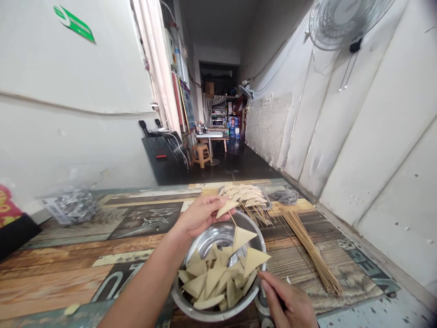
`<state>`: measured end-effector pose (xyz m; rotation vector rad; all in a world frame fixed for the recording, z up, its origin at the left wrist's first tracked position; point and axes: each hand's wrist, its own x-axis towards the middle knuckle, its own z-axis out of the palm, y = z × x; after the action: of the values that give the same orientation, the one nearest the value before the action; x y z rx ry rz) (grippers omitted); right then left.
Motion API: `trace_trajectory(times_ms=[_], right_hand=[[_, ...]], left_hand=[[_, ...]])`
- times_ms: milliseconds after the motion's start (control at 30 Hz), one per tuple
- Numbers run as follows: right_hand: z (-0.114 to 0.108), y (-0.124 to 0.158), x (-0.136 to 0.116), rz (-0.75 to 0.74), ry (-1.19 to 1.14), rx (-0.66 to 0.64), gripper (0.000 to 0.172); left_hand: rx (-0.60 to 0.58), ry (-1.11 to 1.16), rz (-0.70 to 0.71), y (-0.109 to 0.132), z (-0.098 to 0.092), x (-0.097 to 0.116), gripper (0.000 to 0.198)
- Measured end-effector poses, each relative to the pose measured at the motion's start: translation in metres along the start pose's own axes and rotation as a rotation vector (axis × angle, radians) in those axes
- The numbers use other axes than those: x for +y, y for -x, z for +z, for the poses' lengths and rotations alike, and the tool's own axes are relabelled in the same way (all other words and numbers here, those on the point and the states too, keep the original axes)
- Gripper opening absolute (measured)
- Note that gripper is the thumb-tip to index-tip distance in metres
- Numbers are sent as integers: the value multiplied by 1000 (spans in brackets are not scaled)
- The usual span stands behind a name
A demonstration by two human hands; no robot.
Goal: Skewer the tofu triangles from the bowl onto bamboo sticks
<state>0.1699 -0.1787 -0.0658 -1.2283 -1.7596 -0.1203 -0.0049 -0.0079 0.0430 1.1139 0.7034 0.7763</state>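
Note:
My left hand point(200, 214) pinches a pale triangular tofu piece point(226, 208) at the far end of a thin bamboo skewer point(246, 246). Two more triangles point(254, 258) are threaded further down that skewer. My right hand point(290, 303) grips the skewer's near end at the bowl's right edge. Below both hands stands a steel bowl point(201, 246) holding several loose triangles point(208, 282).
Beyond the bowl, a metal tray of finished skewers point(246, 195) sits on the patterned table point(102, 237). A bundle of bare bamboo sticks point(312, 250) lies to the right near the wall. A plastic bag point(70, 206) rests far left. A wall fan point(341, 20) hangs above.

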Motion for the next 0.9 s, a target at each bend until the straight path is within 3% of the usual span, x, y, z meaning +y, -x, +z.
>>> trace_trajectory(times_ms=[900], right_hand=[[2, 2, 4, -17, -58, -52, 26]], left_hand=[[-27, -103, 30, 1, -3, -2, 19]])
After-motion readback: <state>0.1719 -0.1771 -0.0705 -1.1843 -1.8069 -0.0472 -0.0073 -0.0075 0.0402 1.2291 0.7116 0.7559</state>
